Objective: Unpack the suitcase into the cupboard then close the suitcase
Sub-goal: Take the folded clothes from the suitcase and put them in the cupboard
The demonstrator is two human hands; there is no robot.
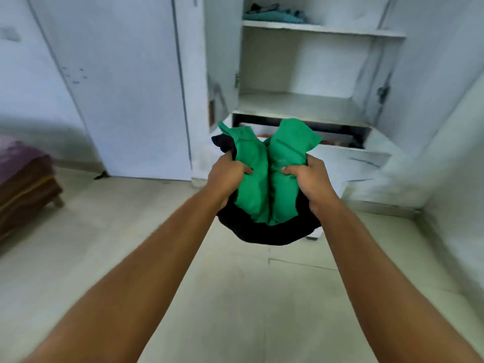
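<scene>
A bundle of clothes, a green garment (272,174) on top of a black garment (267,231), is held out in mid-air in front of the open white cupboard (301,106), level with its lower shelf. The left hand (227,176) and right hand (311,179) clamp the bundle from either side, fingers curled tightly into the green cloth, hands apart with the fabric bunched between them. Folded teal clothes (272,15) lie on the cupboard's upper shelf, and a maroon-covered bed (23,179) stands at the far left on the pale tiled floor (235,297).
</scene>
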